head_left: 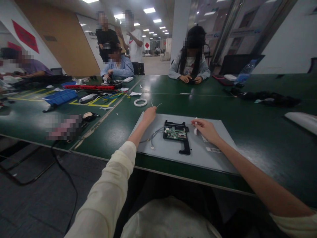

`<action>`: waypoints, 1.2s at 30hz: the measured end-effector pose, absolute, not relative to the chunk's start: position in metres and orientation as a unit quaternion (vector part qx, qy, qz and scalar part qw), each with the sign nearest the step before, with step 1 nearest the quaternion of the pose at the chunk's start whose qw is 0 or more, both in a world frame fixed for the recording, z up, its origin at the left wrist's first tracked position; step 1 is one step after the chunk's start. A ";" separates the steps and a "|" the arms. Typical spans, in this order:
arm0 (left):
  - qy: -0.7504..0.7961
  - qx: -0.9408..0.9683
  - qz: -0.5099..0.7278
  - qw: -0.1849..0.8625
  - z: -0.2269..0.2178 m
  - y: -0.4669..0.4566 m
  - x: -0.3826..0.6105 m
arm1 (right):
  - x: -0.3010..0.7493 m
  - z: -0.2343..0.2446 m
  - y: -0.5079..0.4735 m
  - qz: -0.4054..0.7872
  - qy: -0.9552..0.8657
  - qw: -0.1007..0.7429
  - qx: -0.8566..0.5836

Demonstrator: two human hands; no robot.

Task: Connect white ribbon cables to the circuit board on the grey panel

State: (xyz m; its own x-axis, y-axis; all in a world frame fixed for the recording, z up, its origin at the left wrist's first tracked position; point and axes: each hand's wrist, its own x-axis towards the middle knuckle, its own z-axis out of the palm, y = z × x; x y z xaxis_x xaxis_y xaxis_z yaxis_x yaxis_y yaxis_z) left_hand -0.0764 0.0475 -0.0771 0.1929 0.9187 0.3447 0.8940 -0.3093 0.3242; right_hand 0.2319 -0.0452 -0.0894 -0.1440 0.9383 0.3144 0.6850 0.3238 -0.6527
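A grey panel (pixel 208 158) lies on the table in front of me. On it rests a black plastic frame (pixel 185 148) with a green circuit board (pixel 176 133), and grey cables (pixel 154 135) run off its left side. My left hand (pixel 149 116) is closed at the panel's far left corner, with thin white strips (pixel 158 105) sticking out past its fingertips. To the right of the frame, my right hand (pixel 206 128) pinches a short piece of white tape (pixel 195 131) above the panel. A roll of white tape (pixel 140 102) lies beyond my left hand.
Left of the panel lie a blue bin (pixel 60 96), a pink pouch (pixel 65 128) and yellow cables (pixel 114 99). A plastic bottle (pixel 245 72) and a black cloth-like bundle (pixel 264 97) are at the right. Two people sit across the table; others are farther back and left.
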 end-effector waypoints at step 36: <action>0.404 0.875 0.236 0.124 -0.065 -0.001 -0.062 | 0.208 -0.077 -0.076 0.143 -0.866 0.214 -0.429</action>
